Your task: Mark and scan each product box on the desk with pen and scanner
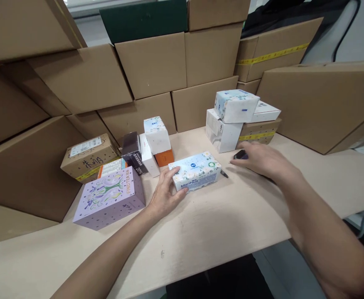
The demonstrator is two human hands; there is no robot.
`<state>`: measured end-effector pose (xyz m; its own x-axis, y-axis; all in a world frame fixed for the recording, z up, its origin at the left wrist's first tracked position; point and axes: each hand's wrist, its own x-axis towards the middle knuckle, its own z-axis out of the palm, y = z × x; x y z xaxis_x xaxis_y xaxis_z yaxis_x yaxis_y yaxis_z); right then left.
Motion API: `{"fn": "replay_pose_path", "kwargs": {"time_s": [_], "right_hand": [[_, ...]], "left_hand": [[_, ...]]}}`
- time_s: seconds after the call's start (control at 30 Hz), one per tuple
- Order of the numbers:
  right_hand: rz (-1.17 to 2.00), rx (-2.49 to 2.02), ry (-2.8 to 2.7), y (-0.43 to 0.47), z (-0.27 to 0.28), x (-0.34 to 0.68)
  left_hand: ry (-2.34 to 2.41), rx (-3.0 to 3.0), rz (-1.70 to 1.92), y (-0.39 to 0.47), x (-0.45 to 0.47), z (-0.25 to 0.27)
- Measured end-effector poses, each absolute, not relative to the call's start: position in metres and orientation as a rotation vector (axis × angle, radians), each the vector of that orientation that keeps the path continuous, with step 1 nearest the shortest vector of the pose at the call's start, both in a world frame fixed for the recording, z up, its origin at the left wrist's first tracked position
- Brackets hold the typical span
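Note:
A blue-and-white floral tissue pack point(196, 168) lies flat in the middle of the table. My left hand point(166, 193) grips its left end, thumb on the near side and fingers over the top. To the right, my right hand point(263, 160) is closed around a small dark object point(240, 155); the fingers cover most of it and I cannot make out its kind. A black pen point(224, 173) pokes out past the right end of the tissue pack, the rest of it hidden.
At the left stand a purple tea box point(110, 197), a brown carton point(90, 155), a dark box point(134, 151) and another tissue pack point(157, 135) on an orange box point(165, 158). White boxes point(222, 133) are stacked at the back right. Large cardboard boxes point(151, 62) wall the table's far side.

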<state>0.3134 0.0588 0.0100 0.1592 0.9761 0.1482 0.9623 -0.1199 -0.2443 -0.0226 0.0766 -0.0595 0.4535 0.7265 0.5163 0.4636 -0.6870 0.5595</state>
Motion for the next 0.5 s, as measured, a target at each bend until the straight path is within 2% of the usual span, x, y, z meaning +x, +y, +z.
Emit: {"fn": "replay_pose_path", "kwargs": {"time_s": [0.13,0.27,0.5], "right_hand": [[0.207,-2.554,-1.791,0.049,-0.007,0.360],[0.408,-2.448,-1.780,0.044,-0.038,0.385],[0.204,-2.442,-1.742,0.046,-0.043,0.362]], "left_hand": [[1.019,2.360,1.076,0.076,-0.023,-0.060],[1.039,2.347,1.061,0.076,-0.023,-0.061],[1.032,2.354,1.079,0.076,-0.022,-0.060]]}}
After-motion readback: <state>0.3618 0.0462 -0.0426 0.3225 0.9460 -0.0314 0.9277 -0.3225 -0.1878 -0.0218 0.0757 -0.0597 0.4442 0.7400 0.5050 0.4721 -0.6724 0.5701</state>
